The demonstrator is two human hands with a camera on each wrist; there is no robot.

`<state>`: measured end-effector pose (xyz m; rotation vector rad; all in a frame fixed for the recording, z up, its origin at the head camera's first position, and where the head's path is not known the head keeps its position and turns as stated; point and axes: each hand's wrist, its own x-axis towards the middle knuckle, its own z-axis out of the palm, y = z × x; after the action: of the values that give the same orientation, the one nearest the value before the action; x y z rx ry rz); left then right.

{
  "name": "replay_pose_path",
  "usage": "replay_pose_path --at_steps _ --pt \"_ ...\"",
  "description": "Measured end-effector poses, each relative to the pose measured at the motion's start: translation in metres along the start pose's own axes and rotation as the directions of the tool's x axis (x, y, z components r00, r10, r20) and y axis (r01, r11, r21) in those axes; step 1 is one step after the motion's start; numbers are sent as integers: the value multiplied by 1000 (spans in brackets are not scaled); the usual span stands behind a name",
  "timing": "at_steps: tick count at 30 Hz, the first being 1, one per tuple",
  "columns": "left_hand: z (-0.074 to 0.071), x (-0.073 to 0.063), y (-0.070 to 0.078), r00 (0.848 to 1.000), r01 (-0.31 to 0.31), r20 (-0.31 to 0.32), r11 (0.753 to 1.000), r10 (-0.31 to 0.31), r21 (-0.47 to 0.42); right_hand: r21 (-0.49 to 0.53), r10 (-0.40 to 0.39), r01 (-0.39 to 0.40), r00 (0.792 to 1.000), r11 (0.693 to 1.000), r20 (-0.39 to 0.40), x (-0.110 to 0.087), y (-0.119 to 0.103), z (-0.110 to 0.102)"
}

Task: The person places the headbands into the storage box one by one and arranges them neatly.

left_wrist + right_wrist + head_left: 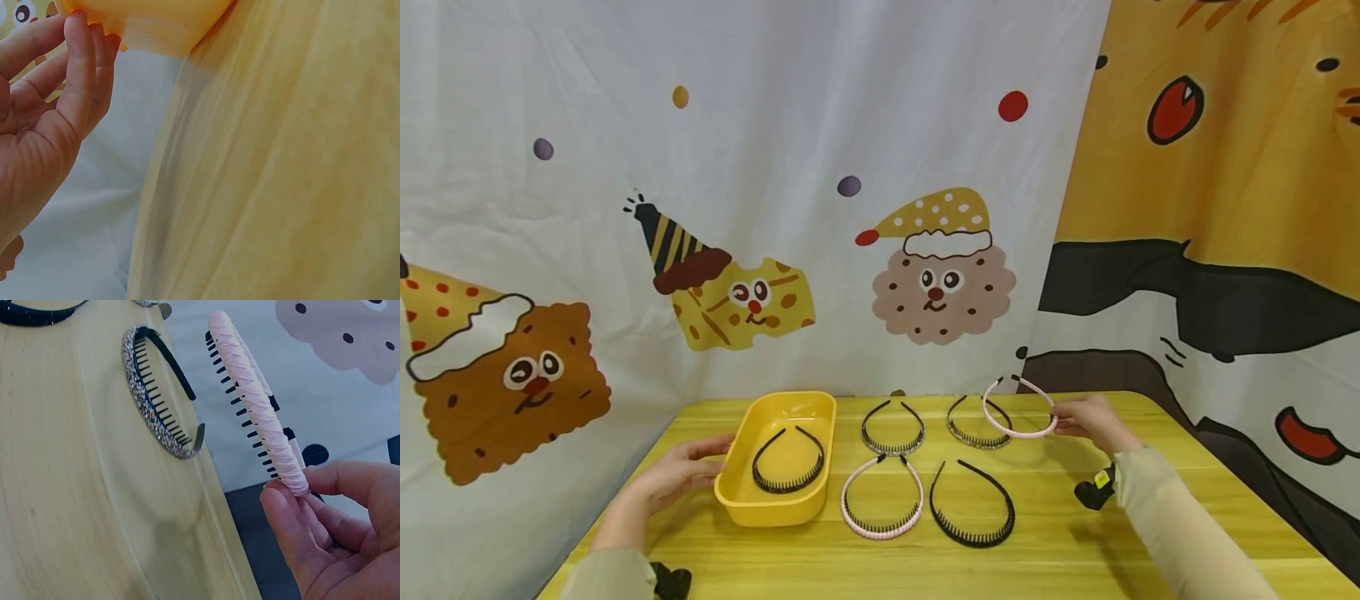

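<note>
Right hand (344,525) pinching pink headband (255,403) in midair, left hand (679,475) touching yellow tray (775,512) with fingers relaxed, black headband (786,486) inside, beaded headband (138,392) behind the pink, three more headbands (977,541) between hands, wood-grain table (1045,571), cartoon-printed cloth (760,125) behind.

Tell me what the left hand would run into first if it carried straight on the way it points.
The yellow tray: the left hand points at its outer side, and its fingertips appear to touch it, though the exact contact is hard to judge.
</note>
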<state>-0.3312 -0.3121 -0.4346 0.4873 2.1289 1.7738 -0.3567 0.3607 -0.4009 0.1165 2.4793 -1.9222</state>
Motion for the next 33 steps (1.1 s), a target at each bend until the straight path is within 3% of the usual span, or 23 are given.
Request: replay_pose_path --at_steps 33 --pt "1 0 1 1000 -19 10 1000 19 4 -12 -55 56 997 998 57 -1 -21 29"
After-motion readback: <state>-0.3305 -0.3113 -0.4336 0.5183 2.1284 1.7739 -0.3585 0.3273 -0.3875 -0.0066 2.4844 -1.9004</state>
